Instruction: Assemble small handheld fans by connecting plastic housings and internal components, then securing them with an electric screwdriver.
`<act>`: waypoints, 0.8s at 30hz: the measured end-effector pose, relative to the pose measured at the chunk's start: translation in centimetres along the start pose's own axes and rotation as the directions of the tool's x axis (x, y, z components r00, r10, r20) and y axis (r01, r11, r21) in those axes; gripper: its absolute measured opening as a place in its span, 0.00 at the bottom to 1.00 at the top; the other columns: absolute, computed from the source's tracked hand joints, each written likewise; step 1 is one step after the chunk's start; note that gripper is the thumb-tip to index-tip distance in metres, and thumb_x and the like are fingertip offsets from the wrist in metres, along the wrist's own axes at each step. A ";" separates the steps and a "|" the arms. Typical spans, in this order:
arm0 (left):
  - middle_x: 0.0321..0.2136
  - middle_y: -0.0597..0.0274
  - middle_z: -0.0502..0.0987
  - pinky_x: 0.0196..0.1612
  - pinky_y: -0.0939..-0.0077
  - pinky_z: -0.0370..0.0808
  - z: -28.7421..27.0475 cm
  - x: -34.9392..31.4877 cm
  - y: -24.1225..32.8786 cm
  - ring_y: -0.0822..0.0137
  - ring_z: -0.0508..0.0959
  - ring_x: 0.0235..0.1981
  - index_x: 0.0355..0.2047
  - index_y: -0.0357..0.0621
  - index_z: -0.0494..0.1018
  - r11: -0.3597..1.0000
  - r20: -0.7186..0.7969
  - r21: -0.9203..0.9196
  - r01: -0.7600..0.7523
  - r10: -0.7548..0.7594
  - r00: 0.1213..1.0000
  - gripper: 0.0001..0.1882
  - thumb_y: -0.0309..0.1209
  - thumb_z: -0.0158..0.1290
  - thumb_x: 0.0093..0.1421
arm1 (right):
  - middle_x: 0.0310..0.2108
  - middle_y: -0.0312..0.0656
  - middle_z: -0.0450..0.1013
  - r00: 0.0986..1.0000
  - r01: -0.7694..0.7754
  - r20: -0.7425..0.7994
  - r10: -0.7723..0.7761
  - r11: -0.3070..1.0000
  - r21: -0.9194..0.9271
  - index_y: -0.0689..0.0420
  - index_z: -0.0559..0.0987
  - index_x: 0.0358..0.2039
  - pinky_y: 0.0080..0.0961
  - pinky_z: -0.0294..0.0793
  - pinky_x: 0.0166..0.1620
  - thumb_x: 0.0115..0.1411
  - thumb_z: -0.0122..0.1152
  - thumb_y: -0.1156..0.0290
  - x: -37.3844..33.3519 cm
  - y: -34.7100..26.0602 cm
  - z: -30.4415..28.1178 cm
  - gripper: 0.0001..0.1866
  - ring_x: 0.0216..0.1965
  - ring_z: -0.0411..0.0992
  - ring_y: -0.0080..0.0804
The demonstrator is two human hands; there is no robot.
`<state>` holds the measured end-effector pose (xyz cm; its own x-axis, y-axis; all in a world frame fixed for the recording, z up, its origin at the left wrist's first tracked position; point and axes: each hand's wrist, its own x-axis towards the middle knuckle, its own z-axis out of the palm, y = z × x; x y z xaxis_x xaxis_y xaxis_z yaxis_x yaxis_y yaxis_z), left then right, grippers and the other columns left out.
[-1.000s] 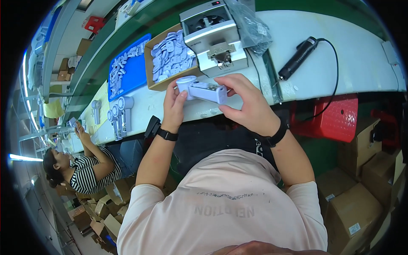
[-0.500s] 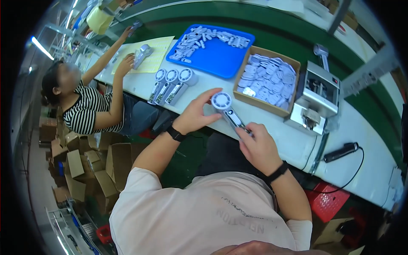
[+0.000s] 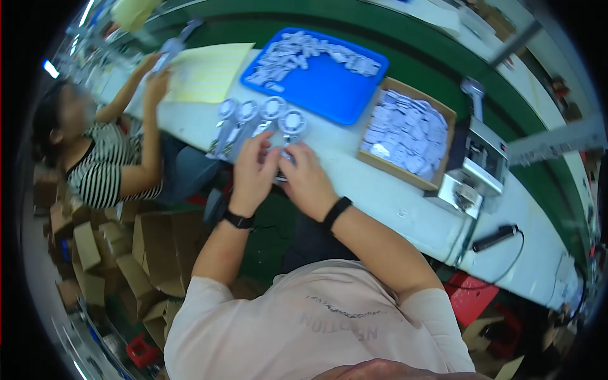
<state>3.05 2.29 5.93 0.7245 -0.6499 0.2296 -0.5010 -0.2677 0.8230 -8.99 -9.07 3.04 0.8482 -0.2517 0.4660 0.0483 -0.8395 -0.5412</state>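
Observation:
My right hand (image 3: 308, 180) closes round the handle of a pale handheld fan (image 3: 292, 121), whose round head points away from me at the front of the bench. My left hand (image 3: 252, 176) is right beside it, fingers curled over the handle area of the neighbouring handheld fan (image 3: 273, 106). What those fingers grip is hidden. Two more fans, one at the far left (image 3: 227, 109) and one beside it (image 3: 247, 111), lie in the same row, heads away from me. Both hands cover much of the two nearest handles.
Behind the fans is a blue tray (image 3: 329, 95) with pale narrow parts. A cardboard box (image 3: 362, 155) of pale flat pieces stands right, then a metal press (image 3: 484, 155) and a black corded tool (image 3: 495, 238). At left, a co-worker (image 3: 114, 152) handles a fan over yellow paper (image 3: 212, 69).
Both my hands have moved left, bringing the held fan to the right end of the row. The left hand has come down and curled. The co-worker's hands have lifted a fan off the yellow paper.

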 end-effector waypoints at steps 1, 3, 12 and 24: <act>0.39 0.55 0.76 0.41 0.70 0.76 -0.1 0.2 0.3 0.63 0.77 0.37 0.55 0.39 0.75 0.998 -0.022 0.032 -0.048 0.049 0.999 0.18 0.26 0.59 0.65 | 0.60 0.56 0.64 0.999 -0.036 -0.021 0.038 0.995 0.088 0.59 0.73 0.56 0.42 0.76 0.58 0.49 0.73 0.76 0.3 -0.2 0.2 0.32 0.61 0.66 0.60; 0.40 0.57 0.76 0.42 0.72 0.75 -0.8 0.2 0.2 0.66 0.77 0.37 0.56 0.38 0.75 0.982 -0.021 0.111 -0.154 0.157 0.987 0.18 0.24 0.59 0.65 | 0.62 0.58 0.63 0.992 -0.098 -0.060 0.107 0.985 0.142 0.59 0.72 0.57 0.42 0.76 0.58 0.50 0.73 0.76 0.9 -0.3 0.0 0.33 0.61 0.67 0.61; 0.44 0.57 0.77 0.43 0.74 0.74 1.8 6.1 10.0 0.68 0.77 0.38 0.56 0.38 0.75 0.947 0.178 -0.093 -0.307 0.319 0.931 0.21 0.22 0.60 0.62 | 0.55 0.46 0.72 0.952 -0.304 0.153 0.266 0.885 0.353 0.55 0.76 0.56 0.41 0.79 0.50 0.62 0.67 0.66 -9.6 1.4 -12.4 0.23 0.50 0.77 0.49; 0.48 0.50 0.80 0.54 0.55 0.77 31.8 22.4 20.7 0.49 0.79 0.49 0.53 0.45 0.79 0.314 0.666 0.139 -0.939 0.672 0.323 0.21 0.25 0.56 0.57 | 0.59 0.51 0.74 0.517 -0.841 0.099 0.850 0.526 -0.123 0.55 0.82 0.54 0.47 0.69 0.63 0.65 0.65 0.58 -35.5 1.8 -24.1 0.21 0.62 0.69 0.52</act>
<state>-6.13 -40.45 11.61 -0.4179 -0.8640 0.2809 -0.9035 0.4275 -0.0293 -51.70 -13.25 2.37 0.5323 -0.7959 -0.2885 -0.7530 -0.2894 -0.5909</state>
